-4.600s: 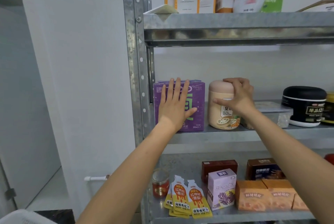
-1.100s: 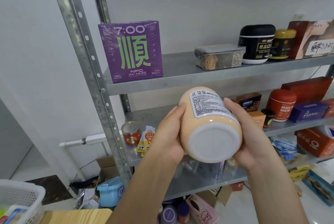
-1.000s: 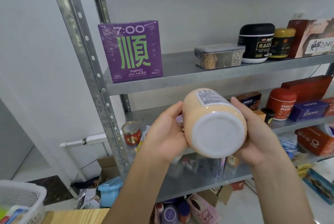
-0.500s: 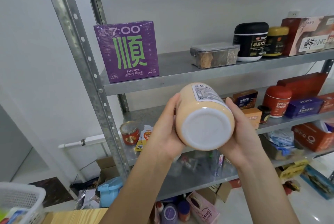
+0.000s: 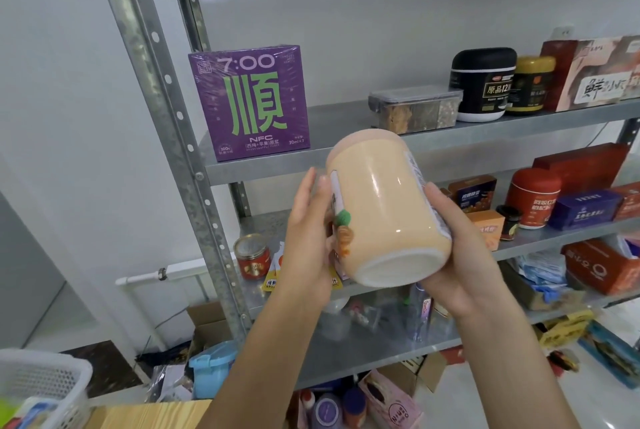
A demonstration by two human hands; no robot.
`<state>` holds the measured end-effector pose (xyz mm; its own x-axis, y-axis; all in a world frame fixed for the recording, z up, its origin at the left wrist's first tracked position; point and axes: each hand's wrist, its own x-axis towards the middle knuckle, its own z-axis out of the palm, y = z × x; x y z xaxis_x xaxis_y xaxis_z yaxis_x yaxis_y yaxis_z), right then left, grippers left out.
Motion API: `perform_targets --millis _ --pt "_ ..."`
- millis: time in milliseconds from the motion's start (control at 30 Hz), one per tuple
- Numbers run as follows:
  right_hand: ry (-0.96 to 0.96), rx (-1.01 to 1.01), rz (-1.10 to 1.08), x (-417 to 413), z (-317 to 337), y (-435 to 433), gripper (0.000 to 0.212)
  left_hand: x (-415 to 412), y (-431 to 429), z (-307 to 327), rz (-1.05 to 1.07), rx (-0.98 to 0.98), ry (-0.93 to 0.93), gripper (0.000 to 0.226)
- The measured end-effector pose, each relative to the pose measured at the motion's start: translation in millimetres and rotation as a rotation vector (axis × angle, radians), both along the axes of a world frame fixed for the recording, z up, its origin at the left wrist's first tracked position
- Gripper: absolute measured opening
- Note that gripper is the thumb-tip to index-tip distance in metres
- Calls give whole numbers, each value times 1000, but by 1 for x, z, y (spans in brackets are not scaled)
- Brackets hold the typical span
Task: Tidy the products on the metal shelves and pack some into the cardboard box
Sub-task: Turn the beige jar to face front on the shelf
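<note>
I hold a peach-coloured jar in front of the metal shelves, tilted with its white bottom toward me and its lid pointing up and away. My left hand presses flat on the jar's left side. My right hand cups its right and lower side. A purple box with green lettering stands at the left end of the shelf behind the jar. A small open cardboard box sits on the floor behind the shelf post.
On the same shelf stand a clear food container, a black jar, a gold-lidded jar and a red carton. Lower shelves hold a red tin, sachets, red and blue boxes. A white basket is at lower left.
Both hands have turned the jar: its white bottom now faces down more and its plain side shows. The left fingers flattened against it. The view moved closer to the shelves.
</note>
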<state>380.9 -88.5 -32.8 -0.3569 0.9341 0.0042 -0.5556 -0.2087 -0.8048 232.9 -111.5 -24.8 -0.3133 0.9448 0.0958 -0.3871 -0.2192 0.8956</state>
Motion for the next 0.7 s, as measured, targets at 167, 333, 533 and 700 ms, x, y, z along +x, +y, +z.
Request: perform_targets --millis 167,333,533,700 --pt "-58 48 102 -2 -5 -2 45 5 5 -6 -116 -228 -260 41" --pt "-340 237 209 13 6 2 49 -4 3 -4 -190 -219 -295 42" --pt "-428 267 147 3 10 2 55 2 6 6 -69 -219 -171 34" --pt "-215 49 158 2 0 4 43 0 1 5 -92 -245 -214 43"
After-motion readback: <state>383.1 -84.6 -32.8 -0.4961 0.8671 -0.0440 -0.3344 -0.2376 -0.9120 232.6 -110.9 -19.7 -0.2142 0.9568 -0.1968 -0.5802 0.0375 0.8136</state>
